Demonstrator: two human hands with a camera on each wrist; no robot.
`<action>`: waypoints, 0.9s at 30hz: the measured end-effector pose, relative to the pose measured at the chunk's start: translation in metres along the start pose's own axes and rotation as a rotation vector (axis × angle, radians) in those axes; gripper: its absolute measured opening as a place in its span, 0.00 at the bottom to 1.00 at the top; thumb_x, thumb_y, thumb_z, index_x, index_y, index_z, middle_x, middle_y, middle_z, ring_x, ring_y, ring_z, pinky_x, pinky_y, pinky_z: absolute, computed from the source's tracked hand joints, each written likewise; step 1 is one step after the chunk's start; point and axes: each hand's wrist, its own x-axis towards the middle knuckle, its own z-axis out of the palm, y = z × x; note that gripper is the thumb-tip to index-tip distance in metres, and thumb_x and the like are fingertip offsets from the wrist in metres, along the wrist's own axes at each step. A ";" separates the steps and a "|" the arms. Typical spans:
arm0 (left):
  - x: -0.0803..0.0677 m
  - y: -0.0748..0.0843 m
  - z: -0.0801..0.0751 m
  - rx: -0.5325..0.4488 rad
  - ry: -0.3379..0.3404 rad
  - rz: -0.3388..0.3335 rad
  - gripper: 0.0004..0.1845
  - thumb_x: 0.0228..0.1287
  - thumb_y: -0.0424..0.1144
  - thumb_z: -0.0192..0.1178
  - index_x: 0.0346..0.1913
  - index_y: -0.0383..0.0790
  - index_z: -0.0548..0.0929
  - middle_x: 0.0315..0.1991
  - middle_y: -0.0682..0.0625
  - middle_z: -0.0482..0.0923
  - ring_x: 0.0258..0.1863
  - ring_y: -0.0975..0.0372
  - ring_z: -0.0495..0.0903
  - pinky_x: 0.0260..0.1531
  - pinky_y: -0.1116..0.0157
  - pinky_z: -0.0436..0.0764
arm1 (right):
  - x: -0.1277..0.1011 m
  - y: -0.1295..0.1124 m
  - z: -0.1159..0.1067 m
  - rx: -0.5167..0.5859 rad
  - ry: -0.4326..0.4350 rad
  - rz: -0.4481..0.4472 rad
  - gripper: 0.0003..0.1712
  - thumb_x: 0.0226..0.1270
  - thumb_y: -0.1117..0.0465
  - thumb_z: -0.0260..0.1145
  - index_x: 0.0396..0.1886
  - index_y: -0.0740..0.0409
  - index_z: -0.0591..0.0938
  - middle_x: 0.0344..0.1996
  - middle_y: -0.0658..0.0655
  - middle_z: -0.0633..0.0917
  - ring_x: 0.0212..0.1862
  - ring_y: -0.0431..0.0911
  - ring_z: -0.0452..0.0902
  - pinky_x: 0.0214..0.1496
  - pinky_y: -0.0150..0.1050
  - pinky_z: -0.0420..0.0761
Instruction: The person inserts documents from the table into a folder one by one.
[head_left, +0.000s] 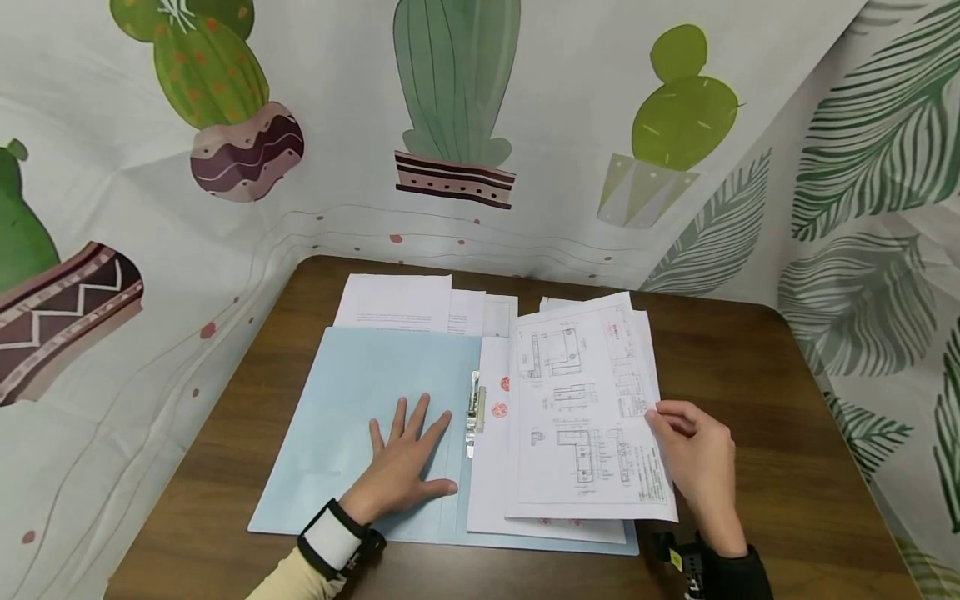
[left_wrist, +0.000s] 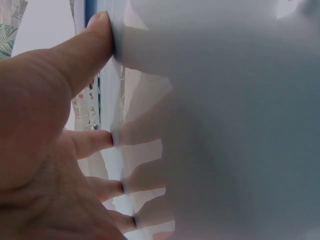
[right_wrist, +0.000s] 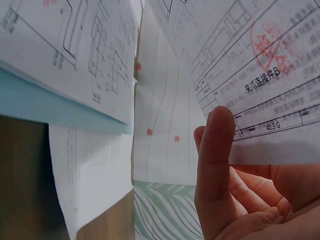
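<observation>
cream sleeve (head_left: 288, 579) — black wrist straps

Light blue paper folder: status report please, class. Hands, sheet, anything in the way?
Left hand flat on light blue paper folder. Right hand pinching white drawing sheet. Loose white pages behind.

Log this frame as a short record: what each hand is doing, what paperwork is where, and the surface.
left hand: flat, fingers spread, pressing on the left flap of the open light blue folder
right hand: pinches the right edge of the technical drawing sheet, lifting it
under the sheet: more white pages, red stamps showing
binder clip: metal, along the folder's spine
loose papers: behind the folder, partly beneath it
surface: dark wooden table
backdrop: cactus-print cloth
</observation>
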 end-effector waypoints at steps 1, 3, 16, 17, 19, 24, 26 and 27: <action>0.000 0.000 0.000 0.001 -0.001 0.000 0.54 0.50 0.62 0.77 0.77 0.42 0.68 0.81 0.33 0.47 0.79 0.32 0.36 0.61 0.20 0.36 | -0.001 0.000 0.002 0.005 -0.001 0.003 0.08 0.69 0.63 0.72 0.44 0.61 0.89 0.35 0.62 0.91 0.30 0.48 0.84 0.26 0.28 0.78; 0.000 0.000 -0.001 0.004 -0.004 -0.002 0.54 0.50 0.62 0.77 0.77 0.42 0.68 0.81 0.33 0.46 0.79 0.32 0.36 0.61 0.20 0.36 | -0.002 0.000 0.005 0.018 -0.007 0.012 0.08 0.69 0.63 0.72 0.45 0.62 0.89 0.36 0.62 0.90 0.30 0.49 0.85 0.26 0.28 0.78; -0.001 0.001 0.000 0.013 0.003 0.000 0.54 0.50 0.62 0.77 0.77 0.42 0.68 0.81 0.33 0.47 0.79 0.32 0.37 0.61 0.19 0.37 | -0.014 0.003 0.027 0.056 -0.077 0.082 0.08 0.69 0.62 0.72 0.45 0.60 0.89 0.37 0.60 0.91 0.32 0.48 0.85 0.30 0.28 0.80; -0.001 0.002 0.000 0.016 0.003 -0.001 0.54 0.50 0.62 0.77 0.77 0.42 0.68 0.81 0.33 0.47 0.79 0.32 0.37 0.61 0.19 0.37 | -0.015 0.003 0.028 0.056 -0.081 0.083 0.08 0.69 0.62 0.72 0.45 0.60 0.89 0.37 0.60 0.91 0.32 0.48 0.85 0.30 0.29 0.80; -0.001 0.002 0.000 0.021 0.003 -0.003 0.54 0.50 0.62 0.77 0.77 0.43 0.68 0.81 0.33 0.47 0.79 0.32 0.37 0.61 0.19 0.37 | -0.017 0.004 0.030 0.055 -0.089 0.086 0.08 0.69 0.61 0.72 0.45 0.59 0.89 0.36 0.60 0.91 0.32 0.48 0.85 0.30 0.29 0.79; -0.001 0.003 0.000 0.026 0.005 -0.004 0.54 0.49 0.62 0.77 0.77 0.42 0.68 0.81 0.32 0.48 0.79 0.31 0.38 0.61 0.19 0.38 | -0.020 0.007 0.037 0.055 -0.117 0.101 0.08 0.69 0.61 0.72 0.44 0.58 0.89 0.35 0.59 0.91 0.32 0.47 0.85 0.30 0.31 0.79; -0.001 0.003 -0.001 0.025 0.006 -0.004 0.54 0.49 0.62 0.77 0.77 0.42 0.68 0.81 0.32 0.48 0.79 0.31 0.38 0.61 0.19 0.38 | -0.021 0.008 0.040 0.057 -0.129 0.106 0.08 0.69 0.60 0.72 0.44 0.58 0.89 0.35 0.59 0.91 0.33 0.46 0.85 0.30 0.31 0.78; -0.001 0.003 -0.001 0.024 0.006 -0.004 0.54 0.49 0.62 0.77 0.77 0.42 0.69 0.81 0.32 0.48 0.79 0.31 0.38 0.61 0.19 0.38 | -0.022 0.009 0.041 0.057 -0.135 0.109 0.08 0.69 0.60 0.72 0.44 0.58 0.89 0.35 0.59 0.91 0.33 0.46 0.85 0.30 0.31 0.78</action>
